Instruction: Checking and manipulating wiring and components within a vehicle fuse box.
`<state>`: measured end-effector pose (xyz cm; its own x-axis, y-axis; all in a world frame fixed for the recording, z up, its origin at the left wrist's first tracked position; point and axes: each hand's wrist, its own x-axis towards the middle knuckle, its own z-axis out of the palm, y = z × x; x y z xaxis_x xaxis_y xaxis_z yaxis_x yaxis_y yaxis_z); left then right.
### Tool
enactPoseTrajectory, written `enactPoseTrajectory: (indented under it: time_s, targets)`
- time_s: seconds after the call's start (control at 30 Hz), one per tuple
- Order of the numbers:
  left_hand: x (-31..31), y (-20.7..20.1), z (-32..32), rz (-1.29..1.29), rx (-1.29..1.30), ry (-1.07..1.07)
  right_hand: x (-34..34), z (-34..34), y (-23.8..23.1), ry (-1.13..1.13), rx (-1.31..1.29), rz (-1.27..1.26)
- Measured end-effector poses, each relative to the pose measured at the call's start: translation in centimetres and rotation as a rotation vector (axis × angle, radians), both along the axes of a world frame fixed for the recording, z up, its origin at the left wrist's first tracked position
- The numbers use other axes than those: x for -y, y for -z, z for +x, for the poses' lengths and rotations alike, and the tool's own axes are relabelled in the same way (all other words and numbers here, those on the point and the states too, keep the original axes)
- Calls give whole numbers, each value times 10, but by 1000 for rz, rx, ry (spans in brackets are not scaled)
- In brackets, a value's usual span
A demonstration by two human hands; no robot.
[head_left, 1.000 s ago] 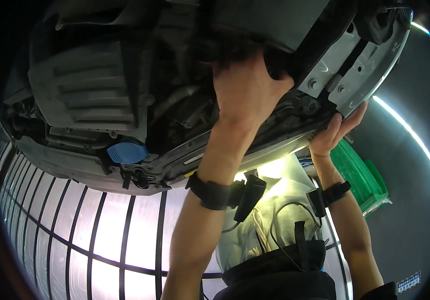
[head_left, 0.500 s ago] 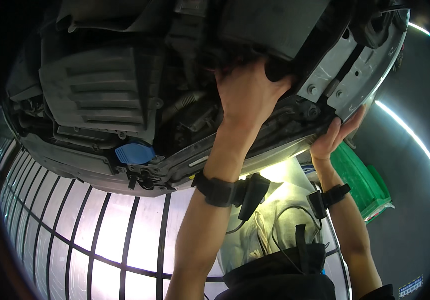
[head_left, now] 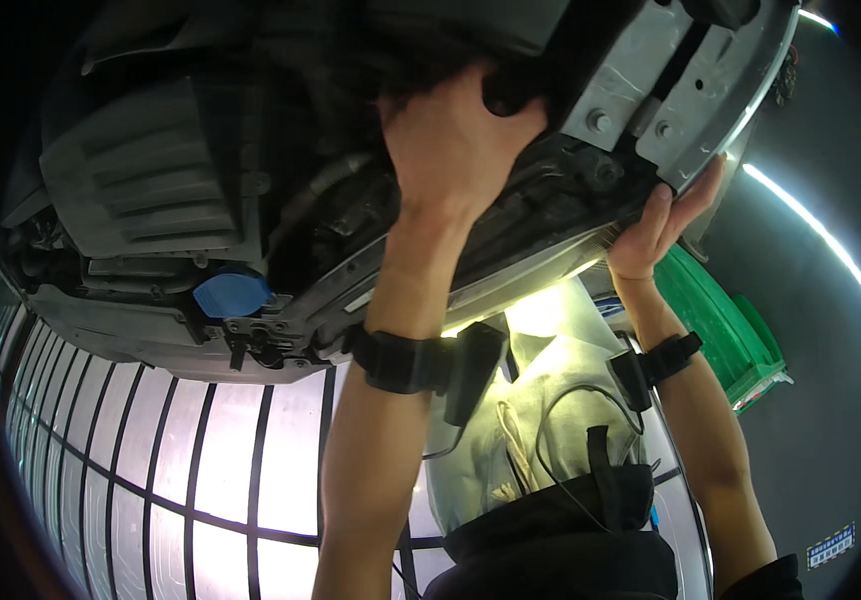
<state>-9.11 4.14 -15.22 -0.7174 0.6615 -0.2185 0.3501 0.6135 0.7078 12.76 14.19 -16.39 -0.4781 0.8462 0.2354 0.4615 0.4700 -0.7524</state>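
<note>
My left hand [head_left: 450,150] reaches into a dark gap in the car's engine bay, beside a dark box-shaped part [head_left: 490,22]. Its fingertips are hidden there, so what they touch does not show. The thumb points right, toward a metal bracket [head_left: 618,75] with bolts. My right hand [head_left: 650,235] rests against the car's outer edge below the grey fender [head_left: 725,110], its thumb and fingers apart and nothing in it. Between my forearms, along the car's front edge, a bright yellowish light shines from the headlight area.
A ribbed engine cover [head_left: 135,185] and a blue reservoir cap [head_left: 231,296] lie to the left. Black straps with devices [head_left: 395,362] sit on both my wrists, with a cable hanging between. A green bin [head_left: 715,325] stands at right on the dark floor.
The whole car has shifted left and slightly up in the view. My left hand stays in the same gap and my right hand stays on the car's edge.
</note>
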Motion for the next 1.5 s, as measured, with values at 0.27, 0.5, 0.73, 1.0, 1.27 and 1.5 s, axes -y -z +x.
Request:
enactPoseTrajectory:
  time_s: [0.27, 0.5, 0.73, 1.0, 1.27, 1.5]
  targets:
    - [-1, -1, -11, 48, 135, 24, 1, -5, 2, 11, -68, -10]
    - [-2, -3, -27, -38, 387, 94, -1, -1, 6, 1, -75, 7]
    - [-2, 6, -32, -66, 389, 95, 0, -2, 4, 7, -71, 14]
    - [-7, 1, -18, -102, 220, 89, 0, -3, 4, 24, -95, 0]
    - [-8, 3, -18, -152, 135, 81, 1, -4, 1, -2, -89, -33]
    - [-15, -1, -15, -214, 171, 90, 0, -2, 3, 11, -63, -25]
